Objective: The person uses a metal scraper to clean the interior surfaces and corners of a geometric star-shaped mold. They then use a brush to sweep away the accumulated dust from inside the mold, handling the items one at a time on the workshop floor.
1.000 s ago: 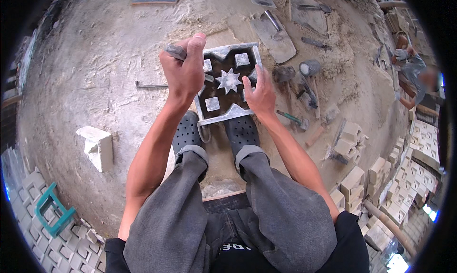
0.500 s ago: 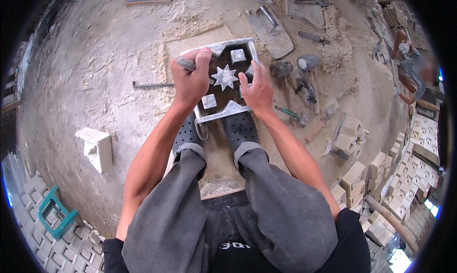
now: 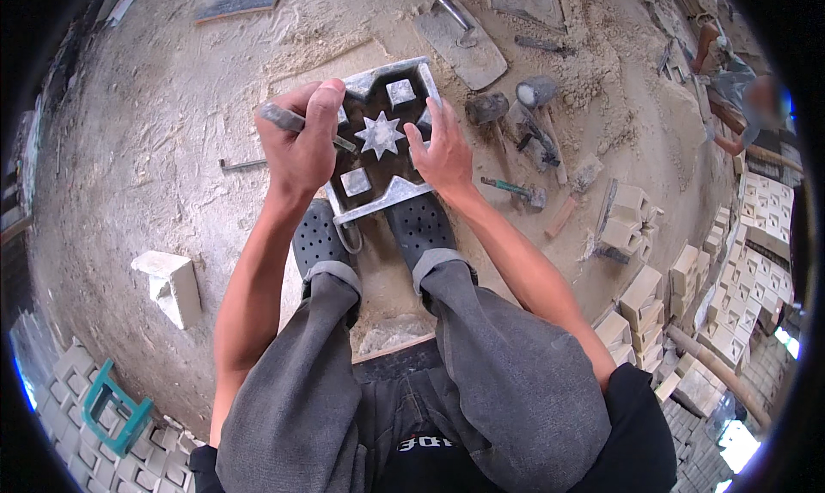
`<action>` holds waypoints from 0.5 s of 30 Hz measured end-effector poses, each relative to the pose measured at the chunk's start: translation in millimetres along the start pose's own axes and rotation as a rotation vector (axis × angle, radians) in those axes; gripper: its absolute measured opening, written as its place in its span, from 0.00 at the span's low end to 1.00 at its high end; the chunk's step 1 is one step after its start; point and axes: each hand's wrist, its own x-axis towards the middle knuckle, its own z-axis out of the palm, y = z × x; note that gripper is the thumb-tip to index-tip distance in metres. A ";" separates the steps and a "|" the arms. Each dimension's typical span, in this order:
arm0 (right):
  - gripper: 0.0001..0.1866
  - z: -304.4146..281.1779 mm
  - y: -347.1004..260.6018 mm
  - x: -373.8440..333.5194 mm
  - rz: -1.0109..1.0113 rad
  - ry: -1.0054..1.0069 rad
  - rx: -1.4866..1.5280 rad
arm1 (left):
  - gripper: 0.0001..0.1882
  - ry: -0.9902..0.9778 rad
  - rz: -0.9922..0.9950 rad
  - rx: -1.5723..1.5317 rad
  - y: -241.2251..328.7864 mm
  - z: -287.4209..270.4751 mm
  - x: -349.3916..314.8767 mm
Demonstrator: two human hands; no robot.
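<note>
Between my shoes lies a metal block mould (image 3: 389, 189), open on top, with an eight-pointed star core (image 3: 379, 135) in its middle and square cores near its corners. My left hand (image 3: 302, 142) is closed round a grey bar-like hand tool (image 3: 282, 116) over the mould's left side. The thin end of that tool comes out past the fingers into the dark hollow left of the star. At the right wall, my right hand (image 3: 443, 153) grips the mould, fingers along the rim and thumb over the inside. Part of the left wall is hidden by my left hand.
Right of the mould lie a mallet (image 3: 487, 108), a green-handled hammer (image 3: 520, 192) and a brush (image 3: 587, 175). A trowel (image 3: 464, 42) rests beyond. Stacked blocks (image 3: 640, 287) line the right. A white block (image 3: 169, 288) and teal stool (image 3: 118, 411) are left. Another person (image 3: 735, 89) is far right.
The whole view has shifted and turned slightly. My left hand and its tool have moved left across the mould, and the tool's thin end now shows. My right hand stays at the right wall.
</note>
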 end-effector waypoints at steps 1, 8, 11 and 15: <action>0.32 -0.4 -1.1 -0.9 0.009 0.002 -0.011 | 0.22 -0.026 0.021 0.013 4.5 0.4 0.5; 0.31 1.1 -10.7 1.0 -0.011 0.010 -0.027 | 0.21 -0.163 -0.052 0.182 -40.7 -11.3 -0.9; 0.31 -0.4 -9.0 4.1 0.004 -0.008 0.006 | 0.22 -0.100 0.004 0.105 -25.8 -11.2 -1.5; 0.31 -1.5 -3.4 -1.0 0.008 0.004 -0.006 | 0.21 -0.099 0.045 0.125 -0.8 -2.6 -9.7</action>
